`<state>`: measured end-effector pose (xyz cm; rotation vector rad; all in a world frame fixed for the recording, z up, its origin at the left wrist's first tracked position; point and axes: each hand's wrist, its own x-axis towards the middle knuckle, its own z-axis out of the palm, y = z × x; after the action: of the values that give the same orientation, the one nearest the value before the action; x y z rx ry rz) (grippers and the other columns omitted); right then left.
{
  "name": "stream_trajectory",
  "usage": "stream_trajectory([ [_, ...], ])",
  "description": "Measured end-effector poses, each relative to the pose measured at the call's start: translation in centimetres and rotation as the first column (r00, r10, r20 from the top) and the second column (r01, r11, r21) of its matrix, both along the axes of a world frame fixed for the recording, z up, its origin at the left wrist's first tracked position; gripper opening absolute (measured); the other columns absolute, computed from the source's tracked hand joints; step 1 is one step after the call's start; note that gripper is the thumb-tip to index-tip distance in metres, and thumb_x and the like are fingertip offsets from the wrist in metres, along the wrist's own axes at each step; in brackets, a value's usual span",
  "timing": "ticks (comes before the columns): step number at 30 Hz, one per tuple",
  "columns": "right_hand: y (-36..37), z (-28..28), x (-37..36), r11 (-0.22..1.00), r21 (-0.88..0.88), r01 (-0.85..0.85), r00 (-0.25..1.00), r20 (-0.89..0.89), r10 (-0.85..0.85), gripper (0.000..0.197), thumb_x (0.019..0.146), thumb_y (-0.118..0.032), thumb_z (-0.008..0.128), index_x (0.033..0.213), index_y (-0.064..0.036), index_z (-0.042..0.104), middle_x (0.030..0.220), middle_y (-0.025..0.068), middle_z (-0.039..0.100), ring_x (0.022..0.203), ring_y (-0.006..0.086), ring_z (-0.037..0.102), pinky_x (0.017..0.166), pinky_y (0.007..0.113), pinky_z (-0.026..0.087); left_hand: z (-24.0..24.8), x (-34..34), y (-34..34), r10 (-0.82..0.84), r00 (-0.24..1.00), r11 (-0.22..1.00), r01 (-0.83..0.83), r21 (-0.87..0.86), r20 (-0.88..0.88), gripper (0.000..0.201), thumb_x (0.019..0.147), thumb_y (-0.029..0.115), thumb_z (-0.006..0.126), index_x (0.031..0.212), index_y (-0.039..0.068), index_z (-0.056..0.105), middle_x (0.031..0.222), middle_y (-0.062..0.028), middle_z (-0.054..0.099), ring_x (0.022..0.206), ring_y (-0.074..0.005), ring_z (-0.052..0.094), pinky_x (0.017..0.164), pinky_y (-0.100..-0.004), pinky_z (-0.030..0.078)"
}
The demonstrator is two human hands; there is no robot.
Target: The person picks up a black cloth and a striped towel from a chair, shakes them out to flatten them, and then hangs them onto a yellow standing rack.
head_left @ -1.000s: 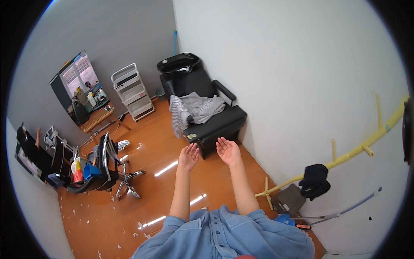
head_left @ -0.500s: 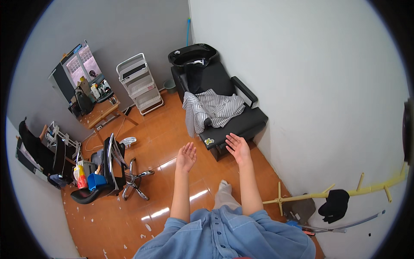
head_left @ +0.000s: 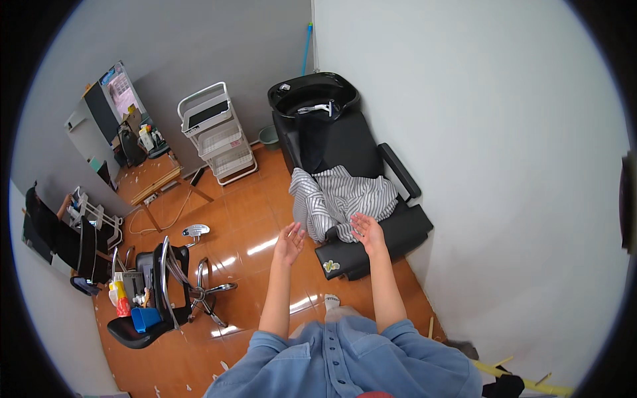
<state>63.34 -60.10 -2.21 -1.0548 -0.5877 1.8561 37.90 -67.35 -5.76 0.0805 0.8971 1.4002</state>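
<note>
Both my hands are held out in front of me, palms up and empty. My left hand [head_left: 290, 244] is over the orange tiled floor, its fingers apart. Beyond it, my right hand [head_left: 367, 233] appears in front of a striped grey and white cloth [head_left: 348, 196]; whether it touches the cloth I cannot tell. That cloth lies crumpled on a black reclining wash chair [head_left: 405, 232]. At the chair's far end is a black wash basin [head_left: 312, 93] with a shower head [head_left: 317, 108] in it. A dark towel [head_left: 310, 142] hangs below the basin.
A white three-tier trolley [head_left: 222, 142] stands beside a grey bucket [head_left: 269, 137]. To the left, a black swivel chair [head_left: 136, 331] carries bottles and a blue container [head_left: 146, 320]. A wooden table [head_left: 156, 182] stands before a mirror. A yellow coat stand [head_left: 524, 381] lies lower right.
I have moved closer to the wash chair, so its basin and striped cloth show more fully. My hands stay raised and open. The coat stand has slipped toward the lower edge.
</note>
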Motion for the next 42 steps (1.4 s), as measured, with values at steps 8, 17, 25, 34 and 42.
stream_trajectory([
  [8, 9.7, -6.4, -4.0, 0.982, -0.138, -0.127, 0.963, 0.219, 0.155, 0.04, 0.088, -0.029, 0.041, 0.118, -0.0049, 0.051, 0.115, 0.0079, 0.057, 0.107, 0.0195, 0.051, 0.091, 0.034, 0.038, -7.3, -3.7, 9.4, -0.115, 0.981, 0.982, 0.089, -0.168, -0.158, 0.033, 0.09, 0.034, 0.047, 0.117, 0.016, 0.048, 0.118, 0.0046, 0.054, 0.094, -0.012, 0.055, 0.07, -0.0245, 0.041],
  [17, 16.3, -19.1, -7.6, 0.974, -0.189, -0.127, 0.831, 0.517, 0.208, 0.029, 0.081, -0.019, 0.053, 0.104, -0.0021, 0.059, 0.1, 0.0065, 0.062, 0.093, 0.0164, 0.055, 0.076, 0.033, 0.044, -21.2, -5.5, 16.5, -0.229, 0.713, 0.964, 0.07, -0.258, -0.663, 0.046, 0.079, 0.017, 0.062, 0.121, 0.008, 0.044, 0.116, -0.0072, 0.053, 0.097, -0.0176, 0.053, 0.075, -0.0316, 0.042],
  [25, 16.9, -29.2, -9.8, 0.995, -0.033, -0.089, 0.218, 0.975, 0.052, 0.048, 0.074, -0.014, 0.063, 0.115, 0.008, 0.051, 0.099, 0.0183, 0.061, 0.084, 0.0243, 0.062, 0.068, 0.029, 0.05, -23.6, -4.5, 20.9, -0.226, 0.593, 0.974, 0.147, -0.171, -0.773, 0.069, 0.073, 0.017, 0.07, 0.129, 0.001, 0.033, 0.126, -0.0161, 0.042, 0.115, -0.0315, 0.042, 0.088, -0.038, 0.041],
  [34, 17.8, -24.2, -7.5, 0.929, -0.319, 0.187, 0.956, 0.277, -0.098, 0.043, 0.08, 0.001, 0.041, 0.123, 0.0, 0.041, 0.104, 0.0141, 0.055, 0.088, 0.0271, 0.06, 0.074, 0.039, 0.052, -23.3, -4.3, 21.2, -0.468, 0.493, 0.88, 0.341, -0.332, -0.734, 0.037, 0.075, 0.02, 0.071, 0.1, -0.002, 0.055, 0.078, -0.008, 0.06, 0.069, -0.013, 0.055, 0.06, -0.0269, 0.044],
  [42, 19.9, -15.4, -0.1, 0.845, -0.248, 0.474, 0.859, -0.08, -0.506, 0.039, 0.084, -0.006, 0.032, 0.121, 0.0032, 0.041, 0.12, 0.0183, 0.048, 0.112, 0.0325, 0.047, 0.093, 0.047, 0.042, -22.3, -6.8, 17.6, 0.022, 0.417, 0.991, 0.109, 0.074, -0.908, 0.016, 0.077, 0.017, 0.063, 0.084, 0.004, 0.059, 0.072, -0.0085, 0.058, 0.067, -0.0159, 0.055, 0.064, -0.0299, 0.043],
])
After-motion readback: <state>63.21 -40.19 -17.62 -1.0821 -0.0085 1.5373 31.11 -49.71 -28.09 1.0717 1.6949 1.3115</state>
